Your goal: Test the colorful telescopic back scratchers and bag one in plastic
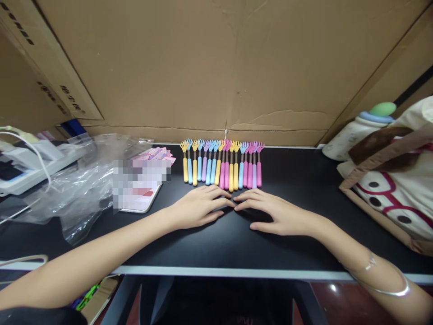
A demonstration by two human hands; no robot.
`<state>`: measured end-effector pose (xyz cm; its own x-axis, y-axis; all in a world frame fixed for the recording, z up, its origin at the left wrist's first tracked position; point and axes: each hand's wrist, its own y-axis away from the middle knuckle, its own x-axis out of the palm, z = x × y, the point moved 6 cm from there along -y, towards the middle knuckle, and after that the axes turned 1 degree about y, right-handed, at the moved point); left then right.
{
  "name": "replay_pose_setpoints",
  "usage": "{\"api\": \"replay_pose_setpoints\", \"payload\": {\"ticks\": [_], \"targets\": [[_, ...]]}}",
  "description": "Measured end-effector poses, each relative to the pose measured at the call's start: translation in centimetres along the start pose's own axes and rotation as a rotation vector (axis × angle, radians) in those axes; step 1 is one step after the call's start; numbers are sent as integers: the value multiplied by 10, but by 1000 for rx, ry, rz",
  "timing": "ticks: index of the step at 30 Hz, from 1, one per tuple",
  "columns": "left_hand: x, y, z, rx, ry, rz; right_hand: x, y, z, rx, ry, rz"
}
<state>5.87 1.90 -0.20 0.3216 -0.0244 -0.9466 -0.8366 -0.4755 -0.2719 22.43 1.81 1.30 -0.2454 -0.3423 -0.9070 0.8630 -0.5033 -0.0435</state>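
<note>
A row of several small back scratchers (222, 164) lies side by side on the black desk (209, 248). Their hand-shaped heads point away from me, and the handles are yellow, blue, purple and magenta. My left hand (199, 206) rests just in front of the row, fingers stretched out and holding nothing. Facing it, my right hand (272, 211) lies with its fingers extended and thumb apart, also holding nothing. The fingertips of both hands nearly meet below the middle of the handles.
Crumpled clear plastic bags (84, 180) and a partly blurred flat item (144, 192) lie left, near a white device with cables (37, 162). A bottle (352, 133) and a cartoon-faced bag (399, 180) stand right. Cardboard (203, 67) walls the back.
</note>
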Motion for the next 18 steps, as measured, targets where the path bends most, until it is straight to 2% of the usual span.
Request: {"api": "replay_pose_setpoints", "payload": {"ticks": [18], "targets": [[-2,-1,-2,-5,-5,8,6,2,8,46,119,-13]]}}
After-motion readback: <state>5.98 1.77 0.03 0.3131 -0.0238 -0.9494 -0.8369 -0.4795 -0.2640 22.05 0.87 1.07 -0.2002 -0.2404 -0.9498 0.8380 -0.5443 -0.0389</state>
